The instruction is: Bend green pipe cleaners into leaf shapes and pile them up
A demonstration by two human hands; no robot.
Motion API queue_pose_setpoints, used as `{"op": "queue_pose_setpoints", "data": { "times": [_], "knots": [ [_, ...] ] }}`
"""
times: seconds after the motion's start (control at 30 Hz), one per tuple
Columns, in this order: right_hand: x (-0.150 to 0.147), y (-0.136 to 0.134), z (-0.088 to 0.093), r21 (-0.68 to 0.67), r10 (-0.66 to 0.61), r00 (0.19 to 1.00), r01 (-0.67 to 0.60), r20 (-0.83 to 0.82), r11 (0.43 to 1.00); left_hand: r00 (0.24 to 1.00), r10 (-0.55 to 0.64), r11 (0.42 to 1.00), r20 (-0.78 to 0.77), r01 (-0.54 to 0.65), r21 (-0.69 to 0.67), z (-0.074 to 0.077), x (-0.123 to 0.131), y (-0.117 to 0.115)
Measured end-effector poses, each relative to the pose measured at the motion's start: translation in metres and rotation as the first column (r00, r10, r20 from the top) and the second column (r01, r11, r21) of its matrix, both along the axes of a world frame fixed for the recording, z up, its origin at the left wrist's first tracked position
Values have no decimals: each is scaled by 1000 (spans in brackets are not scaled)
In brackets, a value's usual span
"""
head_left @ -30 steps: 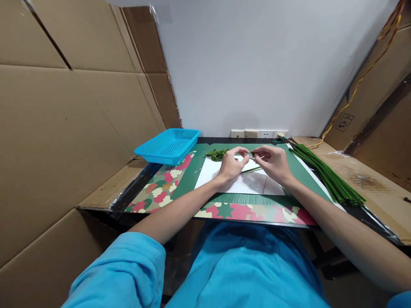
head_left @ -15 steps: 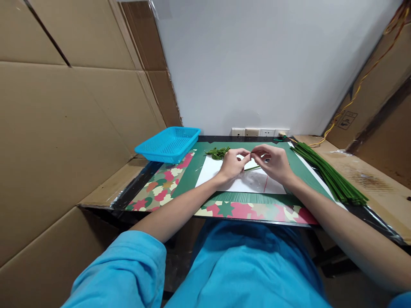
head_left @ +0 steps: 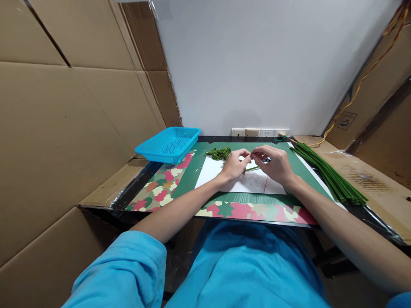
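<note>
Green and thin, a stem showed below the spot where the left hand and right hand came together over a white sheet. Thumb and fingers of each curved toward a pinch, but at this size I could not tell how tightly they closed or what they gripped. Green pieces lay heaped beyond the left hand, a long bundle at right, a blue basket at left.
</note>
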State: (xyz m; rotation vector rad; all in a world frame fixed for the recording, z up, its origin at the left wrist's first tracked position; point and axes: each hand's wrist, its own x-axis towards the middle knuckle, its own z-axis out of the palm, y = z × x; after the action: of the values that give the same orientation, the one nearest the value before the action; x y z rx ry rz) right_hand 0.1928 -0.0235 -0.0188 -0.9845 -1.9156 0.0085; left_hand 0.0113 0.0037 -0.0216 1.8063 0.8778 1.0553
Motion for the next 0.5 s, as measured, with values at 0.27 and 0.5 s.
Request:
{"op": "queue_pose_setpoints", "data": {
  "times": [0.27, 0.5],
  "knots": [
    [-1, -1, 2, 29, 29, 1000, -29, 7, 999, 995, -38, 976, 93, 57, -209, 4, 4, -2],
    [-2, 4, 1, 51, 16, 999, -14, -30, 999, 984, -53, 985, 170, 80, -156, 3, 5, -1]
  ]
}}
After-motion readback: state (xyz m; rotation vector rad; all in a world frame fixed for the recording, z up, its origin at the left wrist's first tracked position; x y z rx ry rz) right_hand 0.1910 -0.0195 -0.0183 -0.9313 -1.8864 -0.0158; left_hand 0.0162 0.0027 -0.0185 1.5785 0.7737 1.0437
